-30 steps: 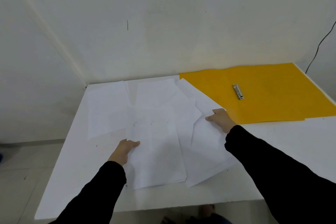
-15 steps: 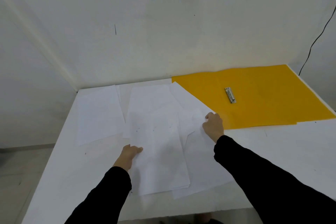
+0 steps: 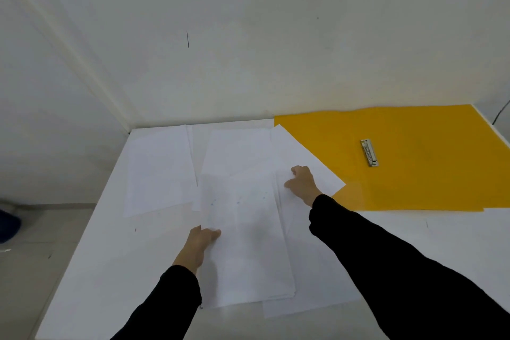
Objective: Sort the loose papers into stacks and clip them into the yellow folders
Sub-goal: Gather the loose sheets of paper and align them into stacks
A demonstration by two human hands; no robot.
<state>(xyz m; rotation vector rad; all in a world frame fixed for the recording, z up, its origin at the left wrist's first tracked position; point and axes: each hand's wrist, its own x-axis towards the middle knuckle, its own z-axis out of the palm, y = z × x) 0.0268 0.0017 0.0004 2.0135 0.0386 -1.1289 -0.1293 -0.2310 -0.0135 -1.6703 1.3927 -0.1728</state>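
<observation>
Blurred blue object (image 3: 8,225) half out of frame; fingers of left hand (image 3: 197,246) beneath paper stack (image 3: 248,254).

No legible text, label, brand, number or sign is recorded: the loose papers (image 3: 248,229) on the desk (image 3: 110,257) bear only faint blue specks, unreadable, and the yellow folder (image 3: 419,182) at its far right corner is unmarked.
</observation>
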